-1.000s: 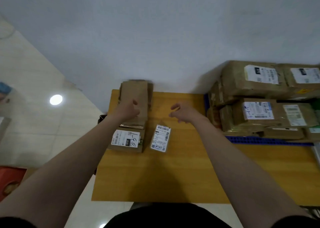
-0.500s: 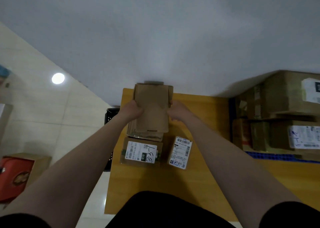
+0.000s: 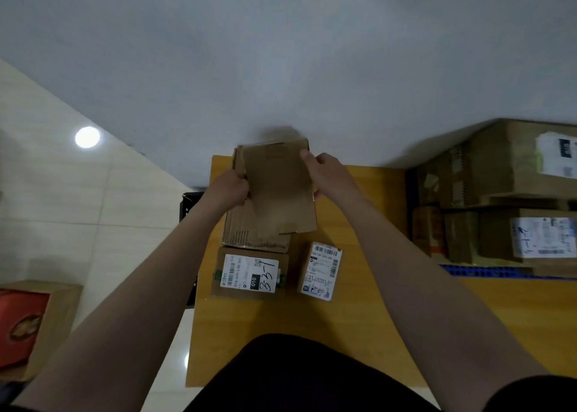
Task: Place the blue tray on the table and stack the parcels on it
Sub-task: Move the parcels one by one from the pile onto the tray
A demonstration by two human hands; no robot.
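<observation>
Wooden table (image 3: 374, 318): labelled box (image 3: 249, 272), small labelled parcel (image 3: 321, 271), blue tray (image 3: 487, 271).

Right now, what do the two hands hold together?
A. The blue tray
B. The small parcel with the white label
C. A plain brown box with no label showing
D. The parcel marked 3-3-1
C: the left hand and the right hand grip opposite sides of the plain box, and its top face shows no label.

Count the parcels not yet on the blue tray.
4: the top box, gripped by left hand and right hand; plain box under it; box marked 33-1 nearer; small labelled box beside that. More may hide beneath.
</observation>
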